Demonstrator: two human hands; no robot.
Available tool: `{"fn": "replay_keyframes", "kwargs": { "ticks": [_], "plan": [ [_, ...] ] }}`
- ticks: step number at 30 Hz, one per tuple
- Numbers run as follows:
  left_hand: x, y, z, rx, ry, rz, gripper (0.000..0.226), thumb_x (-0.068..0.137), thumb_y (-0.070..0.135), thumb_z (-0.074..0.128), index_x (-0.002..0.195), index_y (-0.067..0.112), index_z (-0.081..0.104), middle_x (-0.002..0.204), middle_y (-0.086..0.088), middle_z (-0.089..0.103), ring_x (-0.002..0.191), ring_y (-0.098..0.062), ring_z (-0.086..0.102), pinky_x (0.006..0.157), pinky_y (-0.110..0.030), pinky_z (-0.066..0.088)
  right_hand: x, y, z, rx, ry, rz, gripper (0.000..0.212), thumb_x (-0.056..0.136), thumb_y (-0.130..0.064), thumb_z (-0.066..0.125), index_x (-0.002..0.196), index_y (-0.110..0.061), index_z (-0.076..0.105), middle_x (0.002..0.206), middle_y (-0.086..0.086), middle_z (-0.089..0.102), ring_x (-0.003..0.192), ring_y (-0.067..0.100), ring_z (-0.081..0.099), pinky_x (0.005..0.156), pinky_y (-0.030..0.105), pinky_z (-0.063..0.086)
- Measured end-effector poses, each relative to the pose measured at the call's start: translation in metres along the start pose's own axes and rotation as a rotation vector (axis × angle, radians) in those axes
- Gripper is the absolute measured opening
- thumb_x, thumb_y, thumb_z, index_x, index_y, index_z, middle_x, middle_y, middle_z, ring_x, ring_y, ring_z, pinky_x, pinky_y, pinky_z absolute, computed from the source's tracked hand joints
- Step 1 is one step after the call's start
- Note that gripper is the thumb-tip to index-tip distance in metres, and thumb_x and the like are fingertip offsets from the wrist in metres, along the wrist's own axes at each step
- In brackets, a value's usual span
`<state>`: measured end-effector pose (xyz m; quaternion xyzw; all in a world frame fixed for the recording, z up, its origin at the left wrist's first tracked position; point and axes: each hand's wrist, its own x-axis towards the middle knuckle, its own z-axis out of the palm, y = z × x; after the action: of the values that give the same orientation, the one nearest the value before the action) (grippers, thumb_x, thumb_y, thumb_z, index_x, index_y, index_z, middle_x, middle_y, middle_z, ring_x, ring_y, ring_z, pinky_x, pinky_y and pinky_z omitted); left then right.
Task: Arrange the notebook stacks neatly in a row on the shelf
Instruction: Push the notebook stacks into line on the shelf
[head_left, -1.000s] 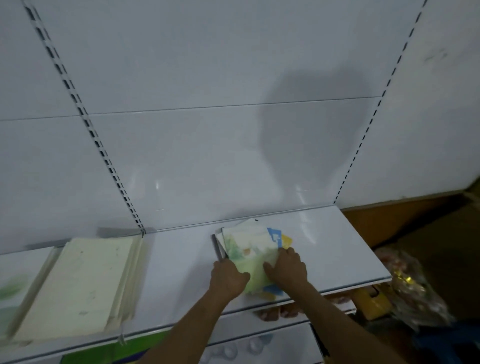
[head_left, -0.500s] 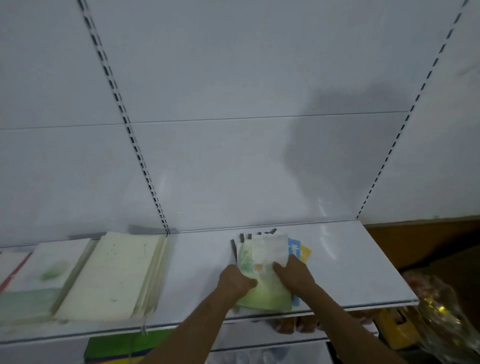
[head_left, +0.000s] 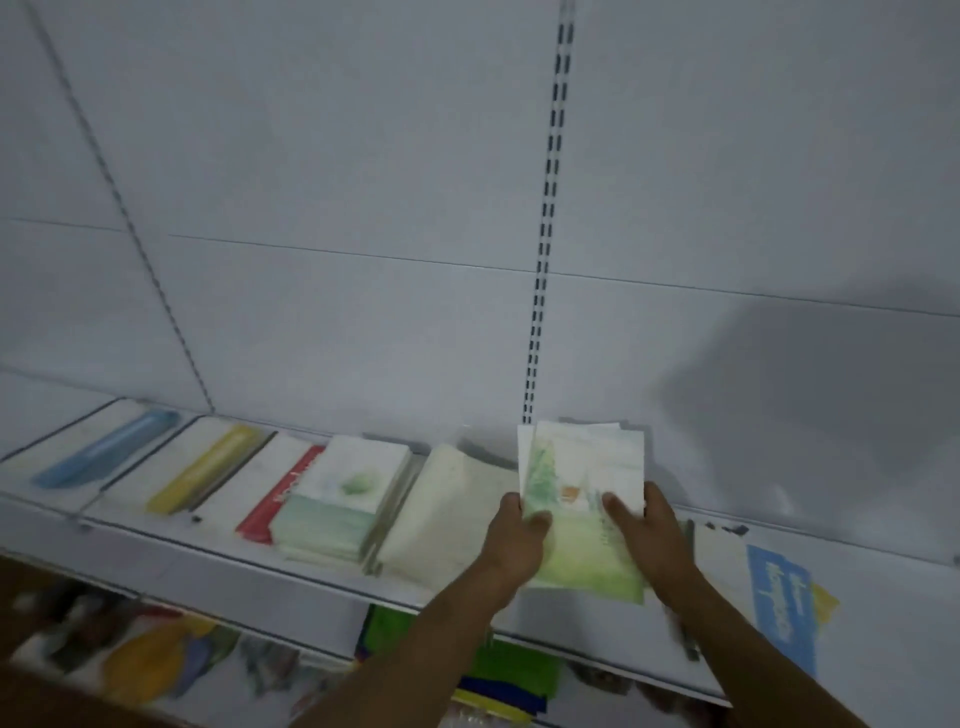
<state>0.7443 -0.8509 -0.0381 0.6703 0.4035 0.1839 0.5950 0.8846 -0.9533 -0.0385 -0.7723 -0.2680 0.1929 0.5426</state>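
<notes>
Notebooks with a green watercolour cover (head_left: 584, 512), a thin stack of them, sit gripped between my two hands above the white shelf (head_left: 332, 584), tilted up toward the camera. My left hand (head_left: 511, 540) clasps the stack's left edge, thumb curled over the cover; my right hand (head_left: 647, 530) holds the right edge the same way, thumb on top and fingers hidden behind. Just right of my right forearm, a blue notebook with white lettering (head_left: 782, 605) lies flat on the shelf with a yellow corner showing beneath it. To the left of the held stack, just beside it, lies a cream-coloured stack (head_left: 447, 512), partly hidden behind my left hand. Next along the row comes a pale green-and-white stack (head_left: 343, 499) overlapping a notebook with a red spine (head_left: 283, 496). Farther left lie a white stack with a yellow stripe (head_left: 205, 470) and one with a blue stripe (head_left: 106, 449). Behind everything rises the white back panel, crossed by a slotted upright (head_left: 545, 249). Motion blur softens all cover details.
</notes>
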Motion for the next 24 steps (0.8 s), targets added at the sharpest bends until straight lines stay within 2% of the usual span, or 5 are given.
{"fn": "replay_keyframes", "kwargs": {
  "ticks": [6, 13, 17, 21, 24],
  "plan": [
    [-0.034, -0.026, -0.178, -0.198, 0.154, 0.084, 0.026, 0.094, 0.013, 0.058, 0.117, 0.017, 0.046, 0.112, -0.004, 0.062, 0.099, -0.021, 0.063, 0.081, -0.034, 0.056, -0.017, -0.085, 0.162, -0.072, -0.226, -0.155, 0.039, 0.088, -0.039, 0.063, 0.120, -0.019, 0.053, 0.112, 0.001, 0.064, 0.097, 0.020, 0.063, 0.086, 0.042, 0.053],
    [-0.104, -0.094, -0.359, -0.274, 0.376, 0.094, 0.047, 0.097, 0.012, 0.052, 0.137, 0.022, 0.029, 0.126, -0.002, 0.054, 0.116, -0.026, 0.057, 0.096, -0.044, 0.050, -0.093, -0.152, 0.369, -0.121, -0.482, -0.271, 0.047, 0.093, -0.039, 0.055, 0.133, -0.015, 0.048, 0.126, 0.006, 0.059, 0.112, 0.026, 0.057, 0.084, 0.025, 0.037],
    [-0.138, -0.135, -0.433, -0.229, 0.549, 0.070, 0.058, 0.094, 0.036, 0.051, 0.142, 0.022, 0.023, 0.125, -0.001, 0.056, 0.108, -0.023, 0.061, 0.092, -0.044, 0.053, -0.134, -0.181, 0.460, -0.159, -0.608, -0.360, 0.051, 0.093, -0.039, 0.054, 0.138, -0.017, 0.043, 0.131, 0.008, 0.057, 0.117, 0.028, 0.055, 0.087, 0.028, 0.039],
    [-0.156, -0.169, -0.481, -0.239, 0.687, 0.014, 0.054, 0.092, 0.040, 0.048, 0.140, 0.034, 0.025, 0.129, -0.004, 0.056, 0.100, -0.026, 0.067, 0.069, -0.041, 0.060, -0.159, -0.200, 0.529, -0.187, -0.748, -0.406, 0.051, 0.094, -0.037, 0.054, 0.140, -0.020, 0.041, 0.131, 0.005, 0.056, 0.117, 0.026, 0.055, 0.086, 0.028, 0.040],
    [-0.156, -0.182, -0.514, -0.180, 0.816, 0.004, 0.043, 0.098, 0.028, 0.047, 0.137, 0.031, 0.029, 0.132, -0.006, 0.056, 0.106, -0.024, 0.063, 0.084, -0.041, 0.056, -0.162, -0.208, 0.578, -0.207, -0.813, -0.433, 0.047, 0.094, -0.036, 0.054, 0.136, -0.020, 0.044, 0.128, 0.007, 0.059, 0.113, 0.027, 0.057, 0.083, 0.029, 0.043]
  ]
}}
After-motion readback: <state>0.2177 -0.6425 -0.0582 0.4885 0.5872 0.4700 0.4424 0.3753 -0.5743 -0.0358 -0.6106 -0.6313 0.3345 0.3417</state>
